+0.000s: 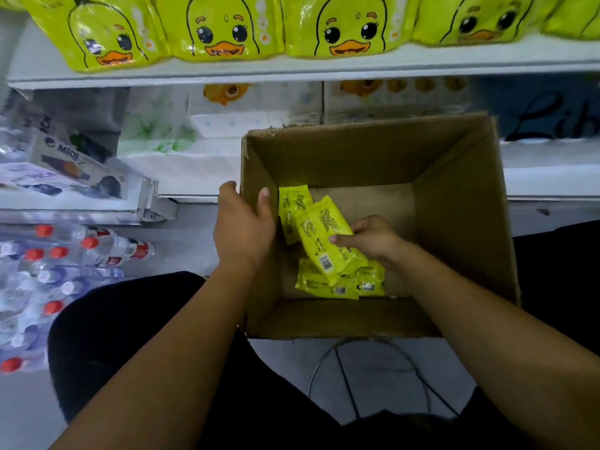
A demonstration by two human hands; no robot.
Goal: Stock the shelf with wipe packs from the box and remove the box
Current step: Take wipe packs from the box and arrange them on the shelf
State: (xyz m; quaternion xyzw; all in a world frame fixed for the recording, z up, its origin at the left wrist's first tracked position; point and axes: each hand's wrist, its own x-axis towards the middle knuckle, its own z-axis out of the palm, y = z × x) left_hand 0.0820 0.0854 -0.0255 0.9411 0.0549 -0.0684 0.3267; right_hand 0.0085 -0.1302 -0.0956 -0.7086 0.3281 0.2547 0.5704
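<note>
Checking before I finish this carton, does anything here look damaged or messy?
Mildly. The box has a frayed, torn far-left rim corner. The wipe packs left inside lie jumbled and overlapping, not stacked; the right hand holds the top wipe pack. No spill shows.

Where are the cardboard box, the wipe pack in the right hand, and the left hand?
cardboard box (461, 222), head view, inner right wall.
wipe pack (321, 230), head view, middle of its printed back.
left hand (243, 232), head view, back of the hand.
</note>
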